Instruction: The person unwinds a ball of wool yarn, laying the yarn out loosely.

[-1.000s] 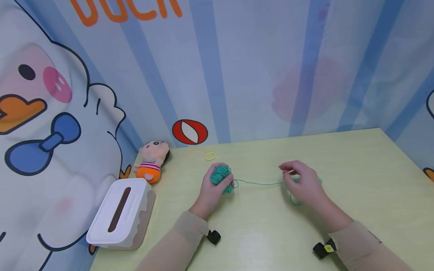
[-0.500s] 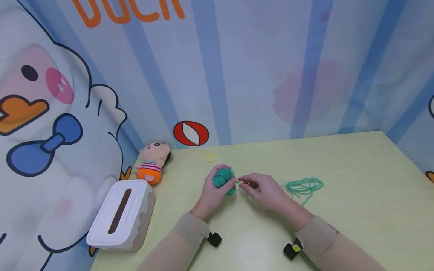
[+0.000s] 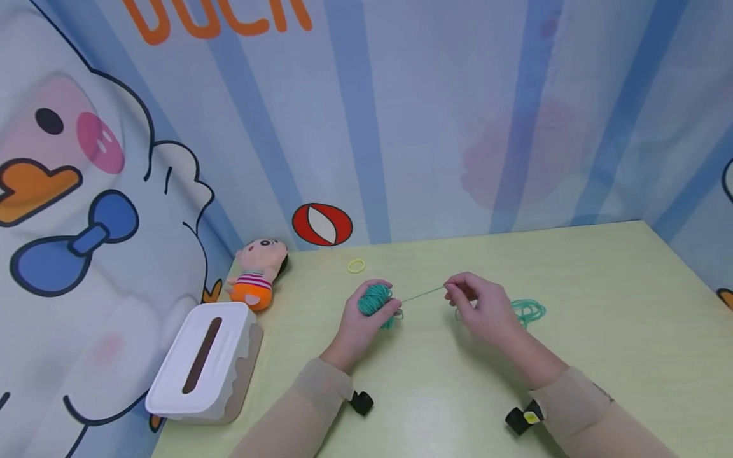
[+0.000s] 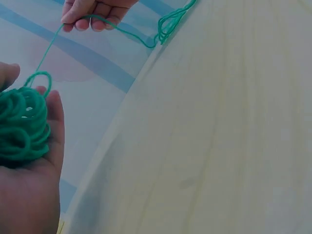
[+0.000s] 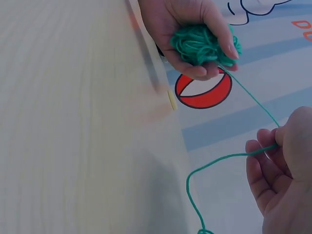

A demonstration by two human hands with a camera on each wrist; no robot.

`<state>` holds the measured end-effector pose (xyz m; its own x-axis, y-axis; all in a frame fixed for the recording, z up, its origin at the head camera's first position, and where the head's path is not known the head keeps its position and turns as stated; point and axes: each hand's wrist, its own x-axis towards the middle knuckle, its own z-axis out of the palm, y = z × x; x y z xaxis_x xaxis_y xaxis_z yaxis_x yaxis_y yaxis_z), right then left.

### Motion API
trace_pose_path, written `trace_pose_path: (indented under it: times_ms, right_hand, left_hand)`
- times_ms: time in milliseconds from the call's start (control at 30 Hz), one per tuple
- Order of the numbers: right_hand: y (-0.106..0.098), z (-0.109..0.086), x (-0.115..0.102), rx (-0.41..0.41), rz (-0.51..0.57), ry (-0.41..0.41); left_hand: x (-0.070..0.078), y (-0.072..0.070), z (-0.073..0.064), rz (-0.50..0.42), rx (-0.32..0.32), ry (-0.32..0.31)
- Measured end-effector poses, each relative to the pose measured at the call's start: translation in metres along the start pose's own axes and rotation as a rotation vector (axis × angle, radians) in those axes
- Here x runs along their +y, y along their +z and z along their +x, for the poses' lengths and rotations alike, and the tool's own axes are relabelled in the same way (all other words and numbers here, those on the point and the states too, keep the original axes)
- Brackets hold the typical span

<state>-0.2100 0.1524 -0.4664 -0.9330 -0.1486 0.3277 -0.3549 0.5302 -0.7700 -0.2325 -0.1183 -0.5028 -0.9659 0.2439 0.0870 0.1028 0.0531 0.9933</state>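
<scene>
A ball of green yarn [image 3: 375, 299] sits in my left hand [image 3: 356, 331], its fingers and thumb curled round it. From the ball a single green strand [image 3: 422, 295] runs taut to my right hand [image 3: 487, 310], which pinches it between thumb and fingertips. In the right wrist view the strand bends at the pinch and trails down past the palm. Loose loops of the same yarn [image 3: 528, 312] lie on the table behind the right hand, which partly hides them.
Near the table's back edge lies a yellow ring [image 3: 356, 266]. A plush doll [image 3: 256, 273] leans at the back left, behind a white tissue box [image 3: 200, 362]. A printed curtain [image 3: 424, 127] hangs behind the table [image 3: 618, 299].
My right hand came from the right to close by the ball, then drew back to the right with the strand stretched tight. The left hand stays about where it was, holding the ball.
</scene>
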Motion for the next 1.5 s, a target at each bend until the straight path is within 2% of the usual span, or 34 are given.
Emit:
trace_pose_path:
  times_ms: [267, 400, 533, 867, 1000, 1133, 1267, 1500]
  right_hand:
    - [-0.024, -0.008, 0.017, 0.111, -0.019, -0.037]
    - [-0.037, -0.012, 0.024, 0.14, -0.03, -0.008]
    - [-0.049, -0.015, 0.028, 0.149, -0.03, 0.035]
    - [-0.072, -0.02, 0.042, 0.203, -0.066, 0.079]
    - [-0.079, -0.024, 0.05, 0.208, -0.089, 0.105]
    - [-0.085, -0.028, 0.059, 0.205, -0.118, 0.133]
    - [-0.093, -0.031, 0.068, 0.189, -0.185, 0.172]
    - [-0.103, -0.037, 0.08, 0.121, -0.295, 0.273]
  left_hand:
    - [-0.002, 0.002, 0.0, -0.039, 0.008, 0.015]
    - [-0.002, 0.002, 0.001, -0.021, 0.03, 0.0]
    - [-0.003, 0.0, 0.001, 0.043, 0.062, -0.007]
    - [0.0, 0.0, -0.001, 0.032, 0.043, -0.009]
    - [-0.001, -0.001, -0.002, 0.037, 0.05, 0.002]
    - [0.0, 0.0, -0.001, 0.002, 0.052, 0.009]
    - [0.001, 0.0, -0.001, -0.007, 0.051, 0.031]
    - [0.001, 0.0, -0.001, 0.016, 0.09, -0.009]
